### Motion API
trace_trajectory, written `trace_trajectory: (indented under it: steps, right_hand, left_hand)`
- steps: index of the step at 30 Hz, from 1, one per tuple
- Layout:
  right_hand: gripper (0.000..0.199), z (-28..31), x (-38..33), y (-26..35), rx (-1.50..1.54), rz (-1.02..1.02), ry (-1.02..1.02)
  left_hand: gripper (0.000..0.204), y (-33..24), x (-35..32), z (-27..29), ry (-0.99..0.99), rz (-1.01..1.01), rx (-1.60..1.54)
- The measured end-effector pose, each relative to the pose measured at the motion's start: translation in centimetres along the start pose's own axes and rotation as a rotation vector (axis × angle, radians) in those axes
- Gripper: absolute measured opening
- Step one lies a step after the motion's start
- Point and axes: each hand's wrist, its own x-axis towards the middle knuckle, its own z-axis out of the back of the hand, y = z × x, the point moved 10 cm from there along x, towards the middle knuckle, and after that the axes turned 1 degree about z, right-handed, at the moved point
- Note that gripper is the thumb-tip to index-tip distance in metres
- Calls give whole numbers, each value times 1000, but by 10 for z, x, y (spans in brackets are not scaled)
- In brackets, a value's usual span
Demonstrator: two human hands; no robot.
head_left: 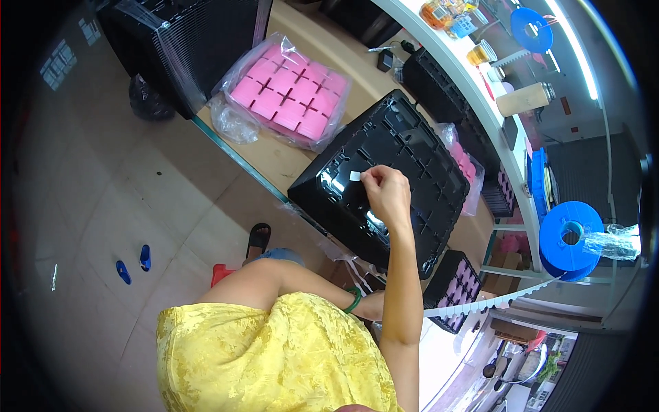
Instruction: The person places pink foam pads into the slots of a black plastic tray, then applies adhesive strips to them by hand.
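Observation:
My right hand point(388, 196) is closed in a pinch on a small white label point(355, 176), over the near left part of a glossy black plastic tray point(384, 147). Whether the label touches the tray surface, I cannot tell. The tray has moulded cross-shaped ridges and sits slanted on the workbench. My left hand point(372, 305), below a green bangle, is partly covered by my right forearm, and its fingers are hidden. A pale label strip point(491, 302) runs from a blue reel point(571, 237) toward that hand.
A plastic-wrapped bundle of pink foam blocks point(292, 93) lies on the cardboard-covered bench point(274, 161). Stacked black trays point(199, 48) stand at the far left. A smaller black tray with pink pieces point(456, 288) is at right. A shelf point(473, 65) holds jars and a bottle.

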Motion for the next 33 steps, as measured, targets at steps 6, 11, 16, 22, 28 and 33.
trace_trajectory:
  steps: [6, 11, 16, 22, 28, 33]
  right_hand:
    - [19, 45, -57, -27, 436, -136, 61]
    - [12, 118, -231, -88, 620, -318, -26]
    - [59, 106, -603, -372, 147, -1058, -228]
    - [26, -16, -849, -399, -201, -1425, -302]
    - [17, 47, -562, -315, -156, -1137, -436]
    - [17, 147, -410, -212, -427, -809, -560]
  left_hand:
    - [57, 73, 21, 6, -68, -30, 382]
    - [106, 97, -4, -31, 346, -145, 586]
    - [78, 83, -105, 97, 589, 673, 743]
    - [19, -104, -225, 369, -676, 688, 1145]
    - [16, -183, -182, 468, -875, 15, 1887]
    - [9, -165, -158, 505, -598, 67, 2017]
